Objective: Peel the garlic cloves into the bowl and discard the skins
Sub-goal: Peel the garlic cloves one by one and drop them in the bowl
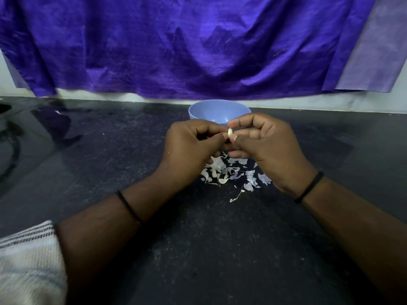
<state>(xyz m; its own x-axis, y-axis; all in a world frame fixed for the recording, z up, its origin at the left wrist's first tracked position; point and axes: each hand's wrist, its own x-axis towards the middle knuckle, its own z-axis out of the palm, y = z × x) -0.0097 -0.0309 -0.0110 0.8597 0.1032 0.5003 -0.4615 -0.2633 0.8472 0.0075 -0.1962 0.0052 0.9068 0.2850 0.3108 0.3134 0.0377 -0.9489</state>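
Note:
A small pale garlic clove (230, 132) is pinched between the fingertips of both hands, just in front of a blue bowl (218, 111). My left hand (191, 148) grips it from the left with thumb and forefinger. My right hand (264, 142) holds it from the right, fingers curled. Below the hands, a heap of white and purplish garlic skins (233, 172) lies on the dark countertop (198, 238). The bowl's inside is partly hidden by my hands; no cloves show in the part I see.
A purple cloth (198, 45) hangs down the wall behind the bowl. A striped white sleeve (28, 260) shows at the lower left. Dark curved shapes (11, 146) sit at the far left of the counter.

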